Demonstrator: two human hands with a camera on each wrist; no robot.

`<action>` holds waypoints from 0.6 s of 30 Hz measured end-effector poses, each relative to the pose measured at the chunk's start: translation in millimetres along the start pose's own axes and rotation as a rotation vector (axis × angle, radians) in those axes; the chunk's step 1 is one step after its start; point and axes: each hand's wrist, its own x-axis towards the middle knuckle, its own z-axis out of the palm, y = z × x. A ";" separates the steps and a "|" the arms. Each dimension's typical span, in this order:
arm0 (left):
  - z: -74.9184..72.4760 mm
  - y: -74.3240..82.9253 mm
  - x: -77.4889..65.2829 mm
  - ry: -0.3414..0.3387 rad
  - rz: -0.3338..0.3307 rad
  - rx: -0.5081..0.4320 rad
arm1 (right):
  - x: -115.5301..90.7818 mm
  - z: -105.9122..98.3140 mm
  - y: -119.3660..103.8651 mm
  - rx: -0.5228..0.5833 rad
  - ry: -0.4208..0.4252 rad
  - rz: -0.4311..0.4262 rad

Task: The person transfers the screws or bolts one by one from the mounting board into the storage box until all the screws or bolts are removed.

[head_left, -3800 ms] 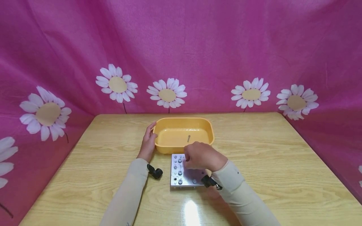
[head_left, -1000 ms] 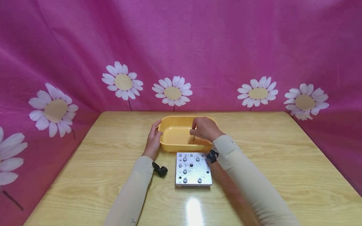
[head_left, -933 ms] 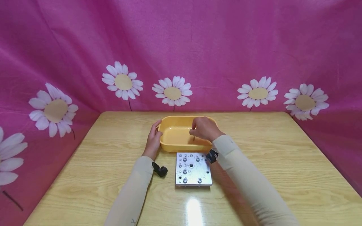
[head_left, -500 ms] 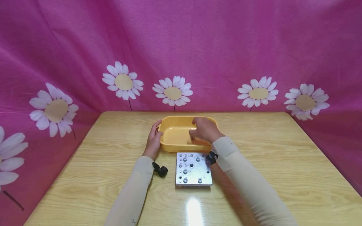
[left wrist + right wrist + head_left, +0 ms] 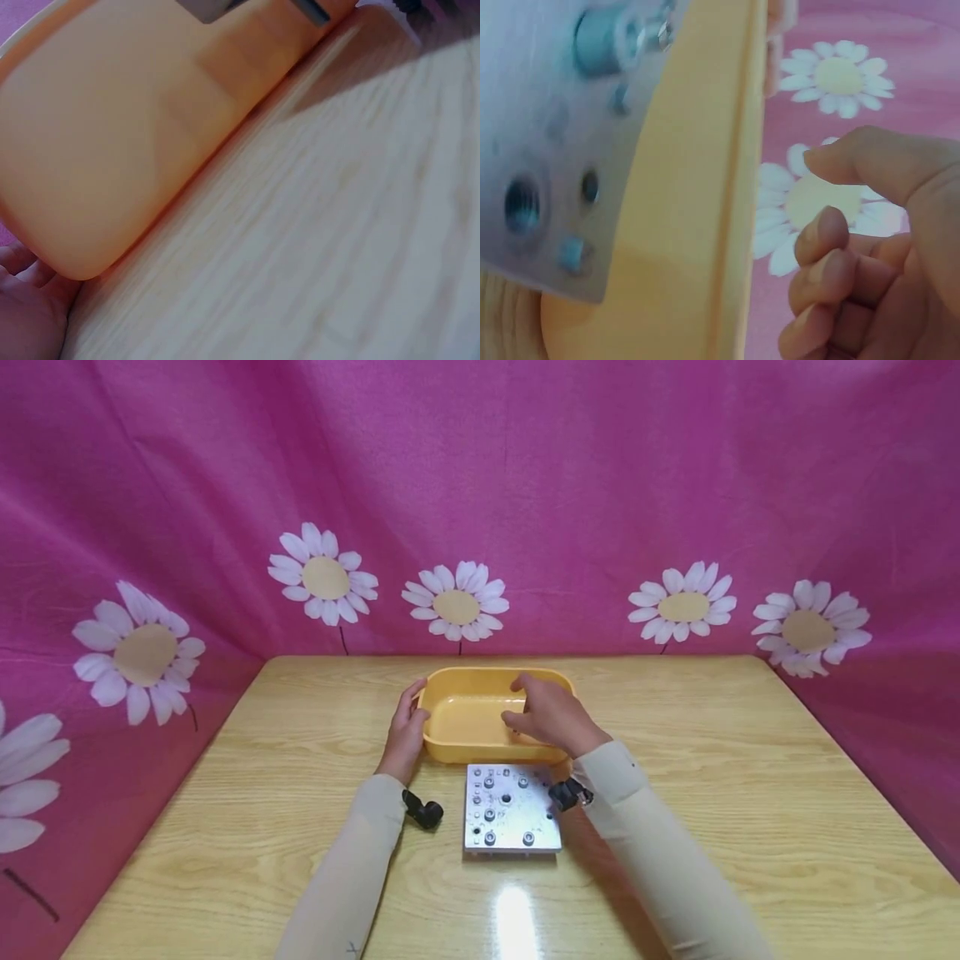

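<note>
Judged part done, with bolts (image 5: 490, 815) seated but some holes (image 5: 506, 798) bare in metal plate (image 5: 527, 814) at 6 o'clock from tray (image 5: 468, 752), fingers of left hand (image 5: 404, 737) gripping tray, fingers of right hand (image 5: 557, 714) apart over it.

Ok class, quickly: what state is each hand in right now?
Left hand: holding the yellow tray by its left end.
Right hand: open, thumb and fingers apart, holding nothing.

Your tub (image 5: 480, 752) is yellow-orange. Your metal plate (image 5: 528, 812) is shiny silver, dotted with dark holes. Your sleeves (image 5: 345, 868) are cream, and your wrist cameras (image 5: 430, 814) are black. You have a light tan table (image 5: 247, 793) with wavy wood lines and one bright white shine (image 5: 515, 920). The cloth (image 5: 540, 468) you see is pink-purple, with white flowers (image 5: 456, 607) that have yellow middles and dark stems (image 5: 343, 641).
</note>
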 end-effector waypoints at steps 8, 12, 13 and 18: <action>1.8 10.6 -7.3 -0.022 -0.016 0.008 | -26.3 0.1 -11.3 0.058 -0.040 -0.062; 1.9 1.6 -2.8 -0.002 -0.004 0.016 | -39.6 -0.3 -21.3 0.028 -0.099 -0.079; 2.0 1.4 -2.6 0.004 0.000 0.017 | -41.9 -0.5 -23.5 0.016 -0.112 -0.088; 1.0 1.5 -2.2 0.003 0.013 0.016 | -50.7 -0.4 -35.3 -0.067 -0.163 -0.155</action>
